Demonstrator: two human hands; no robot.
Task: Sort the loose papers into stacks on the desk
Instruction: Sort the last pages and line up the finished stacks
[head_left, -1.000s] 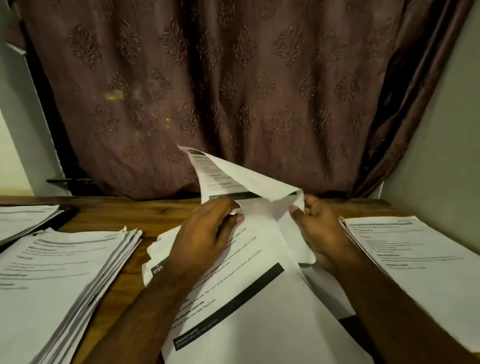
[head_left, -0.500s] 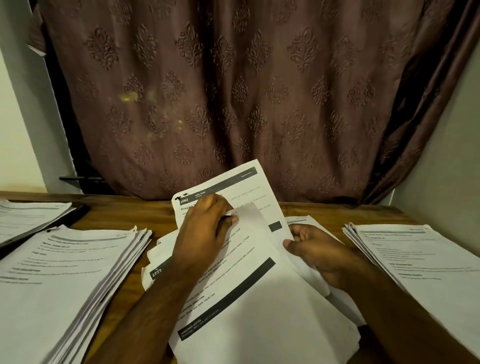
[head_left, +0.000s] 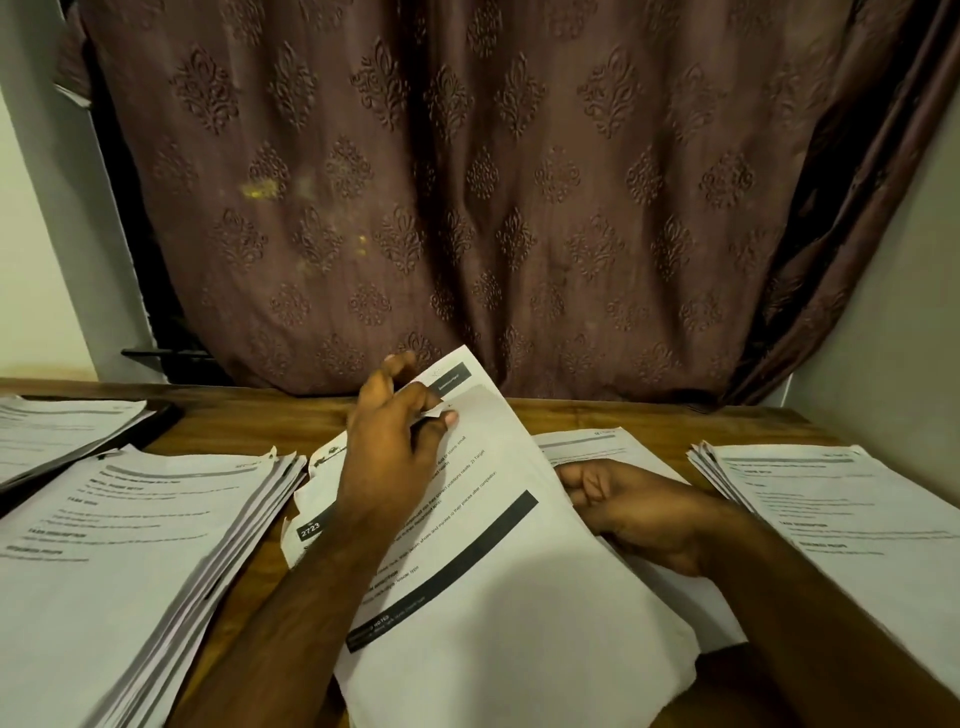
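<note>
Left hand (head_left: 387, 457) pinching the far corner of a white printed sheet (head_left: 498, 519), atop the loose central pile of papers (head_left: 311, 488). Right hand (head_left: 631, 512) curled, gripping the pile's right edge. Best peeled singly (corners cling), then onto a matching side stack (head_left: 130, 545).

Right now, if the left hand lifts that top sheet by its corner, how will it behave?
The top sheet would likely flop: it already curves where the left hand pinches its corner. It looks light and thin. Its near edge looks ragged, so a sharp pull might tear it.
</note>
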